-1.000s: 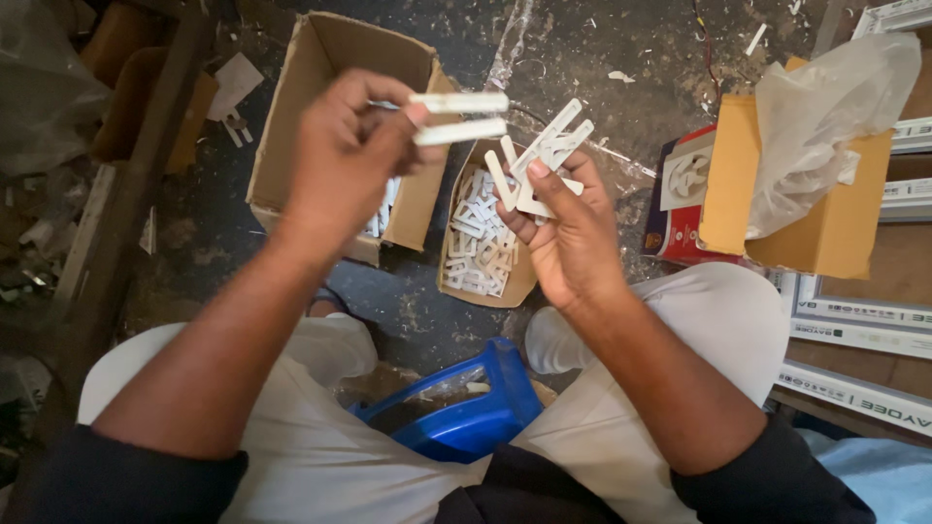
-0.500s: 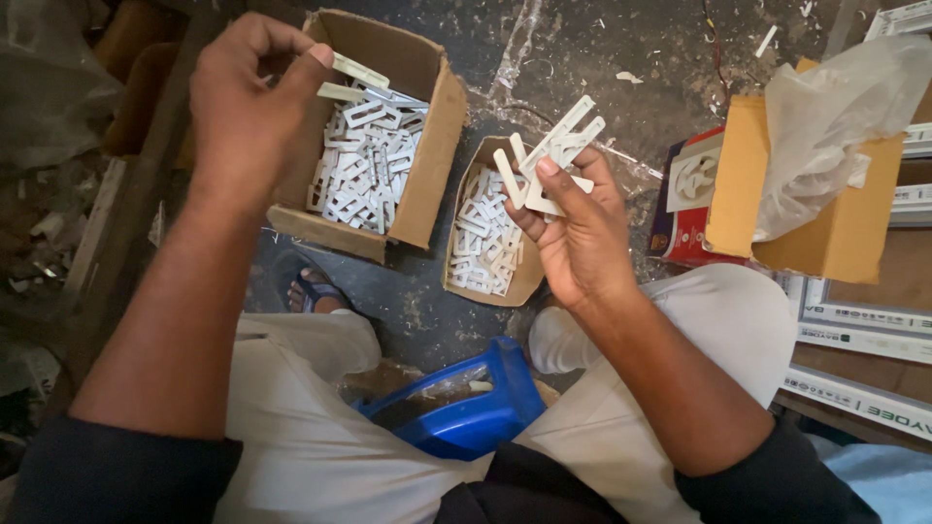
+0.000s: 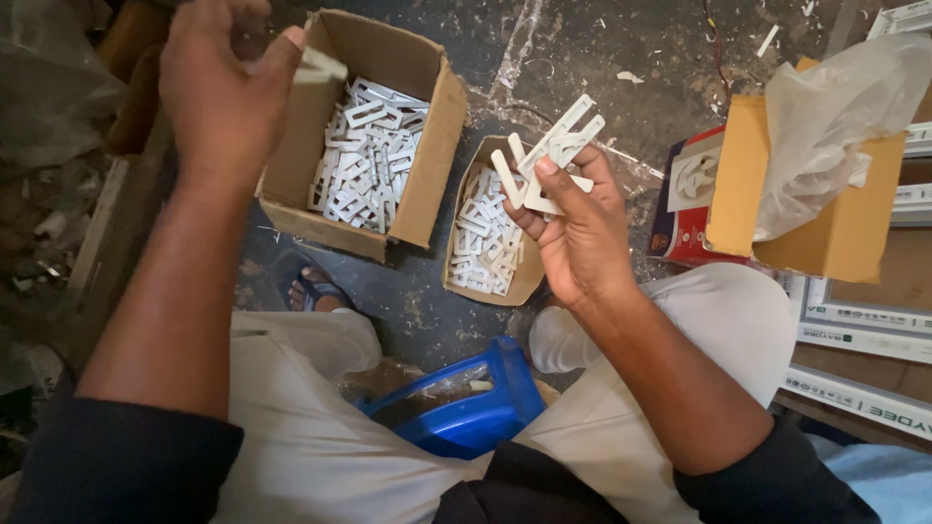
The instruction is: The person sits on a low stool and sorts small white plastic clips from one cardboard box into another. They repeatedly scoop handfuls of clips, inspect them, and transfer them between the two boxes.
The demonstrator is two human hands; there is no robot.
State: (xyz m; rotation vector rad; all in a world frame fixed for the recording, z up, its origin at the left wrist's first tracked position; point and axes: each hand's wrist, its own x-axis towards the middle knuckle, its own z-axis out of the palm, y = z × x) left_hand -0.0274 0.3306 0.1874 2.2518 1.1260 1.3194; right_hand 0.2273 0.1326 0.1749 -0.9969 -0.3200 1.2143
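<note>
White plastic clips (image 3: 549, 155) fan from the right hand's (image 3: 573, 233) pinch; the left hand (image 3: 218, 92) nips one clip (image 3: 320, 66) over the larger cardboard box (image 3: 427, 146); sorting underway, release should follow.

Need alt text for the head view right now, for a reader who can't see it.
Seen from above, a seated person's right hand fans several white plastic strips, while the left hand pinches one strip over the larger cardboard box of similar pieces. A smaller box sits beside it.
</note>
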